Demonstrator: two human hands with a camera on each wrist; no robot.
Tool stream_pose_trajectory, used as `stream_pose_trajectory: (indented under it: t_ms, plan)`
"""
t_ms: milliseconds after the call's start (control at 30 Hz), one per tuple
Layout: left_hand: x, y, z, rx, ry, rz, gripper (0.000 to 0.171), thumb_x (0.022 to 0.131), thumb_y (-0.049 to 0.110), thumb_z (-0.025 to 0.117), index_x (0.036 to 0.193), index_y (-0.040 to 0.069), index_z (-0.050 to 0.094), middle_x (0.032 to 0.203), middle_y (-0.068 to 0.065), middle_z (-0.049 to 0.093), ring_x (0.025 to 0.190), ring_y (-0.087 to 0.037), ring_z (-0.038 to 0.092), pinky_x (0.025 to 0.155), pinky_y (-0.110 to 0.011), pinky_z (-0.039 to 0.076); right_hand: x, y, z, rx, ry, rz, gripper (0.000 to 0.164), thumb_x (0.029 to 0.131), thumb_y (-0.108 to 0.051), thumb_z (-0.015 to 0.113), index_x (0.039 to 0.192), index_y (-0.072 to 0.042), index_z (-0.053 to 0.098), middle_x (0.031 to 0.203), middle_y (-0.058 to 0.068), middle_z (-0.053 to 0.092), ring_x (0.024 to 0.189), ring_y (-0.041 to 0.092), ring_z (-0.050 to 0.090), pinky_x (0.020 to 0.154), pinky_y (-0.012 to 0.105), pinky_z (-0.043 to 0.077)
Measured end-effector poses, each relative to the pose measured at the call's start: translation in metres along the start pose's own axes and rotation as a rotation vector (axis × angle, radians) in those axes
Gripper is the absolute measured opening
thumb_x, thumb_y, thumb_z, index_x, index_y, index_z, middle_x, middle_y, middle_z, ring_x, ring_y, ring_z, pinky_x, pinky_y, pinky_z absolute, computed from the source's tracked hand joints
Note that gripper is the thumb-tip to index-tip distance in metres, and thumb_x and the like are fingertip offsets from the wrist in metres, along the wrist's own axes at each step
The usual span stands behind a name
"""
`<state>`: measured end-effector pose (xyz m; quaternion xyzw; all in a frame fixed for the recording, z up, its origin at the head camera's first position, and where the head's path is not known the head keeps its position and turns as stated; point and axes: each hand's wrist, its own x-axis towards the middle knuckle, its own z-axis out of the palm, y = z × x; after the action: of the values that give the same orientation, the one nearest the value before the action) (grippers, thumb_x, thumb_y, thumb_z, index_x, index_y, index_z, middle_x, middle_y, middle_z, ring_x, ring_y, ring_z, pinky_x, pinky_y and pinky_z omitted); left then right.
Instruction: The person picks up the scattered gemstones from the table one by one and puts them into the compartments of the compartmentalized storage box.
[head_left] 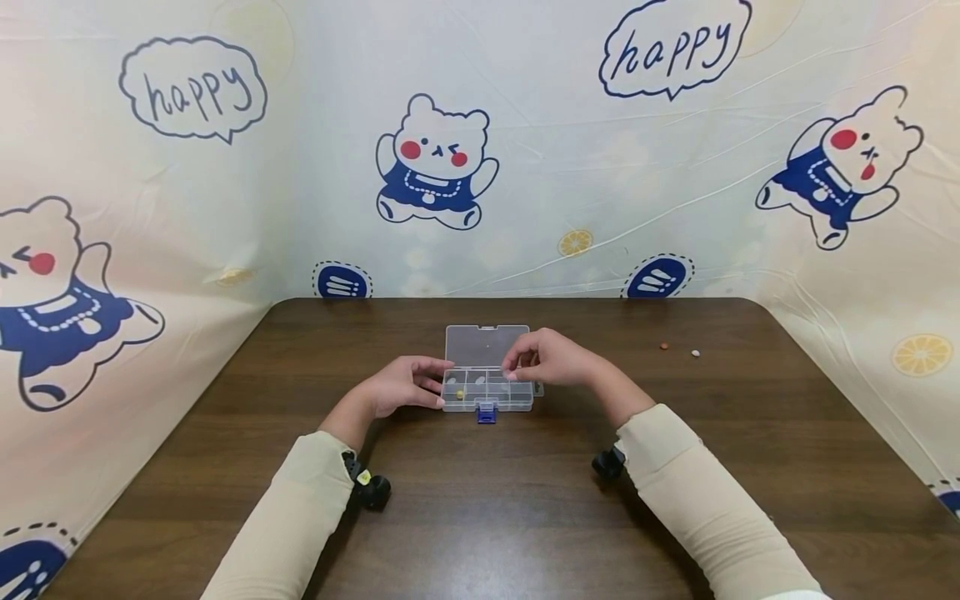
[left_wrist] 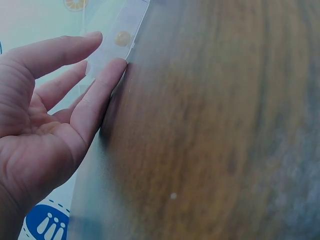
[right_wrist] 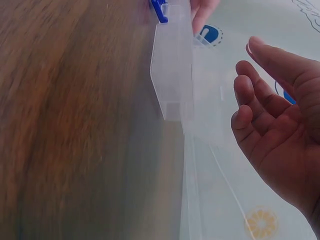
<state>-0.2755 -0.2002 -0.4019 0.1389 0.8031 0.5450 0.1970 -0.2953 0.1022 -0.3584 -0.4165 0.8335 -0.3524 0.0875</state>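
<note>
A clear plastic compartment box (head_left: pixel 487 407) with a blue latch (head_left: pixel 487 414) sits on the table, its transparent lid (head_left: pixel 472 343) raised at the back. Small pale pieces show in its back compartments, and a yellow piece (head_left: pixel 461 395) lies in the front left one. My left hand (head_left: pixel 401 387) touches the box's left end with extended fingers; the left wrist view shows the little space between thumb and fingertips. Over the right-hand compartments hovers my right hand (head_left: pixel 555 358), fingers loosely bent. In the right wrist view its thumb stands apart from the fingers, with nothing visible between.
An orange-brown piece (head_left: pixel 663 346) and a whitish piece (head_left: pixel 695 353) lie on the brown wooden table (head_left: pixel 480 508), to the right of the box. Behind the table hangs a printed cloth (head_left: pixel 540 192) with cartoon bears.
</note>
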Motion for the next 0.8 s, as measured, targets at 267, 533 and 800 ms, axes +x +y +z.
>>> stream_pose_trajectory:
  t_ms: [267,533,800]
  plan:
    - [0.001,-0.001,0.000,-0.005,0.007,0.001,0.068,0.075,-0.008,0.078,0.137,-0.001,0.052,0.130,-0.021,0.053,0.106,-0.028,0.060,0.084,-0.034,0.055,0.009,-0.006,0.003,-0.014,-0.027,0.021,0.008,0.088,-0.014,0.074,0.096,-0.012,0.074,0.089,-0.005,0.066,0.081,0.015,0.058,0.074,0.030,0.052]
    - [0.001,-0.001,0.001,-0.010,0.006,0.003,0.068,0.075,-0.009,0.078,0.137,-0.001,0.052,0.130,-0.021,0.053,0.106,-0.029,0.060,0.085,-0.034,0.055,0.021,-0.014,0.005,-0.014,-0.051,0.048,0.012,0.089,-0.011,0.072,0.099,-0.005,0.074,0.086,-0.003,0.066,0.079,0.016,0.058,0.071,0.030,0.052]
    - [0.001,-0.001,0.001,-0.023,0.001,0.012,0.068,0.075,-0.011,0.077,0.137,-0.002,0.051,0.129,-0.021,0.054,0.107,-0.028,0.061,0.084,-0.035,0.055,0.029,-0.013,0.011,0.006,-0.067,0.038,0.010,0.089,-0.009,0.072,0.098,-0.004,0.073,0.087,-0.001,0.066,0.078,0.014,0.059,0.072,0.027,0.053]
